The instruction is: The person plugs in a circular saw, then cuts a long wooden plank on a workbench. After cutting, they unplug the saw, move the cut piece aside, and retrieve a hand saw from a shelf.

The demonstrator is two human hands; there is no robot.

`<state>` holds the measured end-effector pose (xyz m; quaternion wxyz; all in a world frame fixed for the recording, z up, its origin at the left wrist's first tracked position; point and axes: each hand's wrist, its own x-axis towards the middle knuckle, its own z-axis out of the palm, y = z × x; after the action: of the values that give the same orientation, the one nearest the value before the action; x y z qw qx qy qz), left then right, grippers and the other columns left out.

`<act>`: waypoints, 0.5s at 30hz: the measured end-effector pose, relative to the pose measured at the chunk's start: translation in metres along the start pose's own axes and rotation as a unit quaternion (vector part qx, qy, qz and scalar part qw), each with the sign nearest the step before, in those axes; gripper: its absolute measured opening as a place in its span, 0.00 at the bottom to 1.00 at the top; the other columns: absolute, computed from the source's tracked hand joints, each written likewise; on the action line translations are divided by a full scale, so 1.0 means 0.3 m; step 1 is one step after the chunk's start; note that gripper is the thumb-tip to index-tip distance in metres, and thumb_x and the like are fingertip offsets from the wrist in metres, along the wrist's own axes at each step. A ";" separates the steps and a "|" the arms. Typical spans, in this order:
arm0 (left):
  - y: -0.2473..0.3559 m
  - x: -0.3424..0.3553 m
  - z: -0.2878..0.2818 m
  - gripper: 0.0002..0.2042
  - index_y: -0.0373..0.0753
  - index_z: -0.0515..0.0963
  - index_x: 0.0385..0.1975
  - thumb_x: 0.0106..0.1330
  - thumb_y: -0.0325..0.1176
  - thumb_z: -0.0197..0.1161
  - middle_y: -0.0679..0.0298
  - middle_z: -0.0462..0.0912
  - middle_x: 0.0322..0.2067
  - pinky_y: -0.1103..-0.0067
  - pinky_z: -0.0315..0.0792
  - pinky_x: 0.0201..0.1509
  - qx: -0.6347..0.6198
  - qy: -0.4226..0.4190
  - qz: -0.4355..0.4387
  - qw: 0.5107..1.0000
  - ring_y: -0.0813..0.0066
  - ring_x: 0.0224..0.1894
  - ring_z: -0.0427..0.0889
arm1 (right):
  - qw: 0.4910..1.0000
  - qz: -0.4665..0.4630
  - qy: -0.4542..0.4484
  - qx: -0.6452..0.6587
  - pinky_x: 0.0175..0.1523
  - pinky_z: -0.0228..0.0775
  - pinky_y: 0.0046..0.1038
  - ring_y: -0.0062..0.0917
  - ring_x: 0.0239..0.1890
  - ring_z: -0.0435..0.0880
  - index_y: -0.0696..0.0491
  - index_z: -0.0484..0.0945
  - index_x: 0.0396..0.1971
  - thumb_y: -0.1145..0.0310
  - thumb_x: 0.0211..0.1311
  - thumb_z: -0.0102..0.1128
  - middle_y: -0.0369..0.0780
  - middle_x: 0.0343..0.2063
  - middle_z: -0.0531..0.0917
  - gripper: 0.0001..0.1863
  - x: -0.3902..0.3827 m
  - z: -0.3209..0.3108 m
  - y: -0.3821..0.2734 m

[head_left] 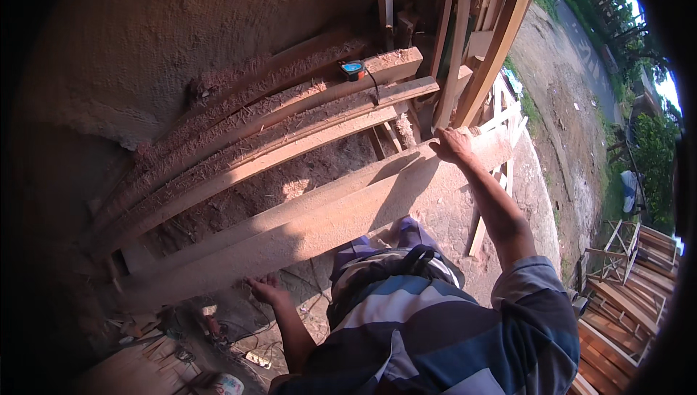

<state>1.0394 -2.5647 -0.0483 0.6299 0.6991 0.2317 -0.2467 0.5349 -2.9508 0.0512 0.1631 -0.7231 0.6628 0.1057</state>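
Observation:
A long, wide wooden plank (pixel 327 224) stretches across in front of my body, its broad face partly in sun and partly in shadow. My right hand (pixel 451 146) is closed over the plank's upper edge near its right end. My left hand (pixel 267 290) is just below the lower edge, left of my legs, with its fingers apart. Whether those fingertips touch the wood I cannot tell. Behind the plank lie long timber beams (pixel 312 101) covered with shavings. An orange and black tape measure (pixel 353 70) with a dark strap rests on one beam.
Upright timber pieces (pixel 501 39) lean at the back right. A white power strip (pixel 258 360) and cables lie on the floor at lower left. Stacked wooden frames (pixel 624 293) stand outside at far right. A rough wall (pixel 181 39) rises behind the beams.

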 end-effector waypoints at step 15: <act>-0.468 -0.593 0.496 0.47 0.53 0.44 0.76 0.64 0.71 0.54 0.66 0.48 0.76 0.56 0.53 0.76 -0.184 -0.154 0.064 0.969 0.60 0.75 0.53 | 0.991 -0.084 -0.099 -0.044 0.52 0.77 0.42 0.45 0.49 0.84 0.52 0.81 0.45 0.49 0.51 0.67 0.50 0.41 0.86 0.26 0.376 -0.108 0.301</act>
<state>0.8052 -2.7012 -0.0554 0.7903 0.5383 0.1280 -0.2632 0.4542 -3.0735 0.0309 0.2049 -0.7687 0.5748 0.1918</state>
